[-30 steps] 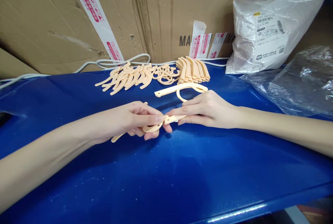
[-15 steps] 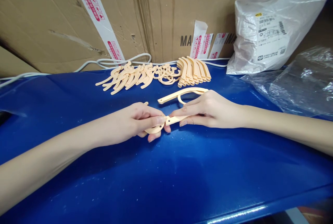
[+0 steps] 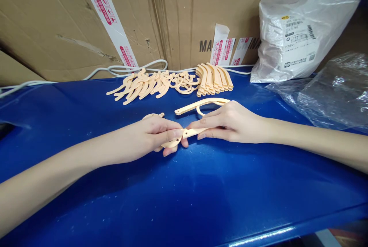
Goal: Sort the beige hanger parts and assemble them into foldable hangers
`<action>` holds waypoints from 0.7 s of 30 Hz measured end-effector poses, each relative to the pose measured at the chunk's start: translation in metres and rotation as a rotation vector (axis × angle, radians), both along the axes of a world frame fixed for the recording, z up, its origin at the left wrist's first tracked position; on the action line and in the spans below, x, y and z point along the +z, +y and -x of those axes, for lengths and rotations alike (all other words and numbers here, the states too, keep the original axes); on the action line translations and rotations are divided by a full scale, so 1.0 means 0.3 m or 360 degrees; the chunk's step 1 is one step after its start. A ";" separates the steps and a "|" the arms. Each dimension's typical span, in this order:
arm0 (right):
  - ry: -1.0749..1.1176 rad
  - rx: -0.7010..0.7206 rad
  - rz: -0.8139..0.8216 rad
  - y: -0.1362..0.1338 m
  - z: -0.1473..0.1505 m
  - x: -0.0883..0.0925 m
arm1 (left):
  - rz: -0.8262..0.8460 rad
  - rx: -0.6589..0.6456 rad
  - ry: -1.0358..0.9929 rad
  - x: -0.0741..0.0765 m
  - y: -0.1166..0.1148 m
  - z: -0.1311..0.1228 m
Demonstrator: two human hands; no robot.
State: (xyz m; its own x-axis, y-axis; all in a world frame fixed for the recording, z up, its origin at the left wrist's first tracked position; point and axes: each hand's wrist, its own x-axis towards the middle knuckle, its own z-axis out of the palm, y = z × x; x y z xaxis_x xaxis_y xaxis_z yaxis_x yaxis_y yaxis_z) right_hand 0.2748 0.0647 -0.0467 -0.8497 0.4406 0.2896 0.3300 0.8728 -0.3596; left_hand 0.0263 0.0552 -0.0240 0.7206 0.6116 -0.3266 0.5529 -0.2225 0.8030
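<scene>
My left hand (image 3: 155, 134) is closed on a curved cream plastic piece (image 3: 171, 143) with a small hole near its end. My right hand (image 3: 230, 122) pinches a cream plastic hanger arm (image 3: 193, 132), whose holed end meets the curved piece at my left fingertips. Whether the two are joined cannot be told. Just beyond my right fingers shows a long cream arm with a curved loop (image 3: 198, 105), partly covered by that hand. Another curved cream piece (image 3: 153, 116) peeks out behind my left hand, most of it hidden.
Along the back of the blue table (image 3: 184, 197) lie a heap of hook-shaped pieces (image 3: 143, 86), some ring-like pieces (image 3: 184, 81) and stacked hanger arms (image 3: 214, 79). A white cable (image 3: 97, 70) runs before cardboard boxes (image 3: 178, 13). Plastic bags (image 3: 301, 28) stand at right.
My left hand has shifted very slightly, so more of the curved piece behind it shows. The two held pieces stay end to end, and my right hand is nearly still.
</scene>
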 end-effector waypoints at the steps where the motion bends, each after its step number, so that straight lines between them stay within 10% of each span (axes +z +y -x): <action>1: -0.0004 -0.0011 0.0004 0.000 0.000 0.000 | -0.0070 0.0002 0.0047 0.003 -0.005 -0.001; 11: -0.0035 -0.0062 -0.0004 -0.010 0.004 0.006 | -0.1081 0.0008 0.0661 0.004 -0.090 -0.052; 21: -0.0025 -0.0097 -0.0044 -0.025 0.011 0.007 | -0.1540 -0.0012 0.0658 -0.046 -0.090 -0.036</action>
State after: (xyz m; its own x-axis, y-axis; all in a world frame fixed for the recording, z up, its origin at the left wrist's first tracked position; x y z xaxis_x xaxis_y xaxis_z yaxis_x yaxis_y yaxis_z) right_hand 0.2715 0.0572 -0.0446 -0.8261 0.4838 0.2891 0.3883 0.8604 -0.3302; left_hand 0.0370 0.0280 -0.0379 0.6695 0.7387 0.0775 0.7391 -0.6730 0.0302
